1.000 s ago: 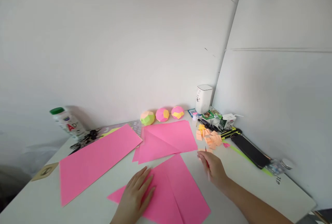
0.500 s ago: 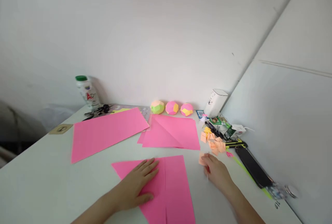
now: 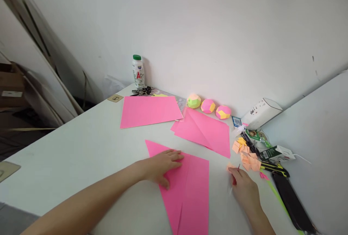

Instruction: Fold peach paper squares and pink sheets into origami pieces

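My left hand lies flat with fingers spread on a folded pink sheet of paper. The sheet has a slanted flap on its left and a lengthwise seam down the middle. To its right, my right hand is closed around a thin, red, pen-like tool; its exact kind is unclear. At those fingertips is a small peach paper piece, blurred and partly hidden. A loose pile of folded peach paper pieces lies just beyond my right hand.
More pink sheets and a pink stack lie farther back. Three faceted paper balls line the wall. A white bottle and keys stand left. A white paper tube, box and black case crowd the right.
The view has swung left and tilted, so the tabletop things appear turned. My left hand stays on the folded pink sheet; my right hand still holds the thin tool by the peach piece.
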A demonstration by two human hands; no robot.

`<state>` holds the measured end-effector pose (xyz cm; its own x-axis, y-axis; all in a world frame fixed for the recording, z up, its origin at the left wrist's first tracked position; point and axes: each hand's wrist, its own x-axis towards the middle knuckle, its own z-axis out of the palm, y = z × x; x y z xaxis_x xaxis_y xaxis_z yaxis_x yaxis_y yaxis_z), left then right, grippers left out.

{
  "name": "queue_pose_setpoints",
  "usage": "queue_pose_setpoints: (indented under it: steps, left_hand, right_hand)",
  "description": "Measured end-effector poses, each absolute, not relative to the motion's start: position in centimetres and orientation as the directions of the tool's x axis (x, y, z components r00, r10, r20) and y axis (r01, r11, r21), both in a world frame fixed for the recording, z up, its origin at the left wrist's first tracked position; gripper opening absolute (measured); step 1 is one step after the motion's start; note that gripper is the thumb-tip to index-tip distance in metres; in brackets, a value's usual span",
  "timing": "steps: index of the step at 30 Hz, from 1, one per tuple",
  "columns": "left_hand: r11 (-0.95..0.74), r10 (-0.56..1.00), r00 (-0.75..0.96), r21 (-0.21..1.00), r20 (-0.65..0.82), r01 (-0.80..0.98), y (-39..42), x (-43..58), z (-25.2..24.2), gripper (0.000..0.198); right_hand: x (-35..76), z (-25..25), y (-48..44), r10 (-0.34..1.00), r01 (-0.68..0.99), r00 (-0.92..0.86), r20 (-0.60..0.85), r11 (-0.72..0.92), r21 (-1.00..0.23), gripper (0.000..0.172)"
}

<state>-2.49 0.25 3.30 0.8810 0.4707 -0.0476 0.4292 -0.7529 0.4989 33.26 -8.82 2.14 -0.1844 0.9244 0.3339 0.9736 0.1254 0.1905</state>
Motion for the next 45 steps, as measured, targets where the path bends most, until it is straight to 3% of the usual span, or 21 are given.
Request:
queue_pose_setpoints:
  steps: [6,9,13,16,18,21,25,29,35,38,42,45]
  left_hand:
    - [-0.793,0.493,0.870,0.415,0.006,0.446,-0.2,-2.0,3.3,0.055]
    - [-0.785,0.545,0.839,0.357,0.009,0.506,-0.9,-0.9,3.0,0.048]
    - [-0.753,0.600,0.800,0.340,-0.001,0.564,-2.1,0.3,2.1,0.072]
    - [-0.755,0.580,0.813,0.338,-0.053,0.562,-2.7,0.6,1.6,0.084]
    - [-0.755,0.570,0.816,0.330,-0.100,0.567,-2.8,0.6,1.6,0.085]
    - [-0.745,0.574,0.807,0.319,-0.140,0.586,-2.9,0.5,2.1,0.086]
    - [-0.734,0.574,0.796,0.311,-0.191,0.604,-2.9,0.5,2.8,0.084]
    - [-0.727,0.564,0.788,0.305,-0.245,0.615,-2.9,0.3,3.2,0.083]
    - [-0.726,0.559,0.774,0.276,-0.297,0.630,-3.0,-0.2,3.6,0.084]
    - [-0.728,0.589,0.763,0.236,-0.266,0.644,-3.3,0.7,3.8,0.089]
    - [-0.707,0.665,0.710,0.111,-0.230,0.698,-4.1,3.6,3.4,0.092]
    - [-0.725,0.687,0.727,0.064,0.001,0.685,-4.6,5.2,2.0,0.073]
  right_hand:
    - [32.8,2.1,-8.8,0.910,0.977,-0.171,0.378,0.107,0.186,0.031]
    - [32.8,2.3,-8.6,0.884,0.986,-0.150,0.444,0.103,0.129,0.027]
    - [32.1,2.8,-8.0,0.753,0.976,-0.156,0.639,0.217,-0.017,0.023]
    - [29.8,3.2,-7.7,0.649,0.935,-0.233,0.725,0.354,-0.017,0.026]
    - [27.5,3.1,-7.7,0.562,0.845,-0.355,0.747,0.534,0.000,0.022]
    - [24.2,2.4,-7.9,0.580,0.729,-0.498,0.644,0.683,-0.051,0.028]
    - [23.2,1.7,-8.2,0.628,0.686,-0.519,0.580,0.711,-0.156,0.023]
    - [25.1,1.8,-8.3,0.665,0.702,-0.562,0.492,0.698,-0.141,0.026]
    - [26.6,2.0,-8.4,0.695,0.686,-0.676,0.244,0.715,-0.134,0.039]
    - [26.0,1.7,-8.8,0.731,0.725,-0.664,0.154,0.681,-0.108,0.032]
    - [25.0,1.1,-9.1,0.777,0.781,-0.600,0.188,0.620,-0.070,0.032]
    - [24.8,1.0,-9.2,0.776,0.781,-0.598,0.201,0.621,-0.071,0.034]
